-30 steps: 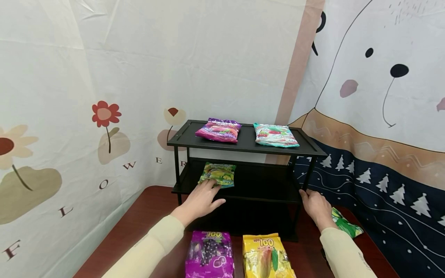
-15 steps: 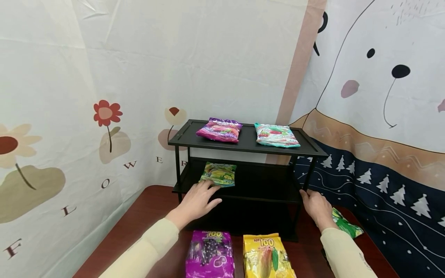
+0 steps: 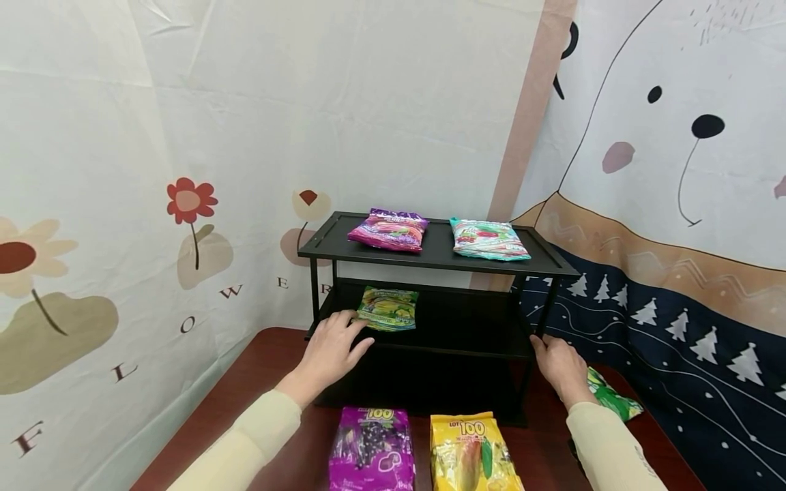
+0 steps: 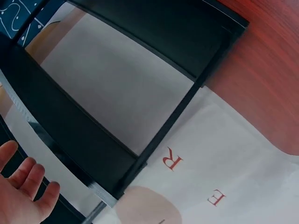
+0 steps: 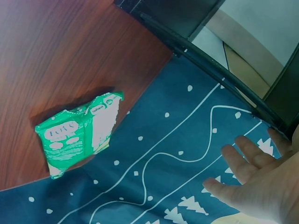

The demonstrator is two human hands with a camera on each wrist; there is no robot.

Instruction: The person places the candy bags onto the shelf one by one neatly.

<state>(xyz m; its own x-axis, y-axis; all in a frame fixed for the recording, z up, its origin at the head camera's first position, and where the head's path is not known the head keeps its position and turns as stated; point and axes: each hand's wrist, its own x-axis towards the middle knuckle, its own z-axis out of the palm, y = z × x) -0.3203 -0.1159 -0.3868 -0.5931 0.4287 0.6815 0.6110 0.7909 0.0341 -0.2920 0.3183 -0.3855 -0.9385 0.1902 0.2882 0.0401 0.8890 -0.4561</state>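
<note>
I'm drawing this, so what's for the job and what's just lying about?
Probably the job: left hand, right hand, black rack, green middle-shelf bag.

Maybe just lying about: pink bag, teal bag, purple bag, yellow bag, green tabletop bag.

Even light, dimmer left wrist view

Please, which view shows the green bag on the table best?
The right wrist view shows the green bag whole; the right arm partly hides it in the head view; the left wrist view lacks it.
</note>
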